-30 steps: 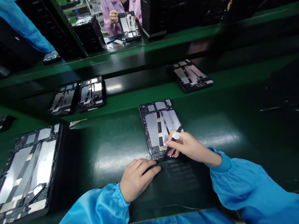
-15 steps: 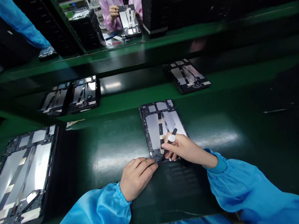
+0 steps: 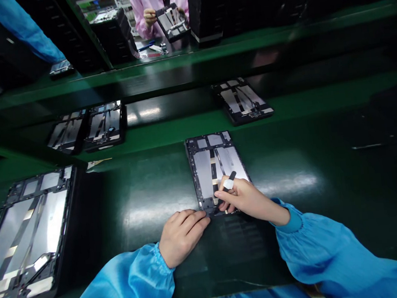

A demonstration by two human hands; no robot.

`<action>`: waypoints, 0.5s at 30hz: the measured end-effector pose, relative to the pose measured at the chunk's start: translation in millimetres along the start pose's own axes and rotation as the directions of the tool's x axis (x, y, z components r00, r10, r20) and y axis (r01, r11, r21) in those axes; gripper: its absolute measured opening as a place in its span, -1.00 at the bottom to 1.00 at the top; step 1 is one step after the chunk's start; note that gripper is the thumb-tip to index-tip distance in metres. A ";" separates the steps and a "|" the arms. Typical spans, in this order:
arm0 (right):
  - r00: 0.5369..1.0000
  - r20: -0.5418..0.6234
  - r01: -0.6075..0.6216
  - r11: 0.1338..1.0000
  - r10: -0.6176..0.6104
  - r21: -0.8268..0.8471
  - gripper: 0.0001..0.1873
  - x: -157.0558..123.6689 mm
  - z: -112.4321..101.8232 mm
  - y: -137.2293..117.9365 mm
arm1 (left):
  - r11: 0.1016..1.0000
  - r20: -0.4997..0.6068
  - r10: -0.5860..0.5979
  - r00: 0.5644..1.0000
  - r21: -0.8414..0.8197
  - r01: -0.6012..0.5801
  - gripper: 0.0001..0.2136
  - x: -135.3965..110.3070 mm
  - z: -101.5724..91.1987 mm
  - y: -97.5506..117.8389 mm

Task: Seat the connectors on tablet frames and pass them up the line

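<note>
An opened tablet [image 3: 203, 172], black-framed with silver inner panels and dark ribbon cables, lies on the green bench in front of me. My right hand [image 3: 238, 196] pinches a black pen-like tool [image 3: 228, 183] with a white band round it, over the tablet's lower end. Its tip is hidden by my fingers. At the tablet's lower left corner rests my left hand [image 3: 184, 234], fingers laid out together and fingertips touching the edge. The thumb of that hand is out of sight.
A stack of opened tablets [image 3: 28, 240] stands close on my left. Beyond the bench, more tablets [image 3: 104, 125] lie on a green strip, one tablet [image 3: 241, 99] to the right. Across a raised ledge [image 3: 162, 61], a person in pink [image 3: 142, 4] handles another tablet between dark stacks [image 3: 114, 37].
The tablets on the far strip have shifted slightly left. The person opposite has tilted the tablet they hold. My hands and my tablet look nearly unmoved.
</note>
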State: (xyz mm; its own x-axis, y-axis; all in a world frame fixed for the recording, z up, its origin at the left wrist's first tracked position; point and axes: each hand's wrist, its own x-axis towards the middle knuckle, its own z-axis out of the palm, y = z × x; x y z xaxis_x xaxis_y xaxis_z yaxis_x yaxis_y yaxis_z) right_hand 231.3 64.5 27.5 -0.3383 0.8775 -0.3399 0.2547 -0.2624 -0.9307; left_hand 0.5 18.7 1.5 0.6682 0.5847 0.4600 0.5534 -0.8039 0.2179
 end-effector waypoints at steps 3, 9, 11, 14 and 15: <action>1.000 -0.010 0.009 1.000 -0.009 -0.008 -0.79 0.3 1.6 -0.8 | 0.997 0.037 0.036 0.999 0.066 -0.038 -0.75 0.8 -3.9 1.2; 0.995 -0.055 0.086 0.996 -0.086 -0.004 -0.78 -8.6 -5.3 2.5 | 0.980 0.127 0.051 0.991 0.185 -0.075 -0.68 2.3 -9.9 5.2; 0.985 -0.117 0.120 0.991 -0.126 -0.058 -0.78 -16.2 -11.8 6.5 | 0.982 0.129 0.047 0.991 0.176 -0.070 -0.67 2.8 -9.1 5.3; 0.968 -0.169 0.155 0.970 -0.187 -0.188 -0.78 -26.7 -18.5 11.7 | 0.988 0.127 0.047 0.991 0.143 -0.066 -0.68 3.3 -7.4 4.0; 0.964 -0.168 0.166 0.960 -0.207 -0.227 -0.78 -28.9 -19.2 12.6 | 0.989 0.125 0.048 0.991 0.132 -0.064 -0.68 3.3 -6.8 3.4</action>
State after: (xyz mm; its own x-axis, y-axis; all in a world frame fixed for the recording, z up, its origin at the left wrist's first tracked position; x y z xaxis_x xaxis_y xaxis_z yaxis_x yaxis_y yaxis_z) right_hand 261.7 43.5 28.2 -0.2270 0.9674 -0.1127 0.3938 -0.0147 -0.9191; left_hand 1.2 17.2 9.6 0.7509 0.5547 0.3584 0.5701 -0.8184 0.0723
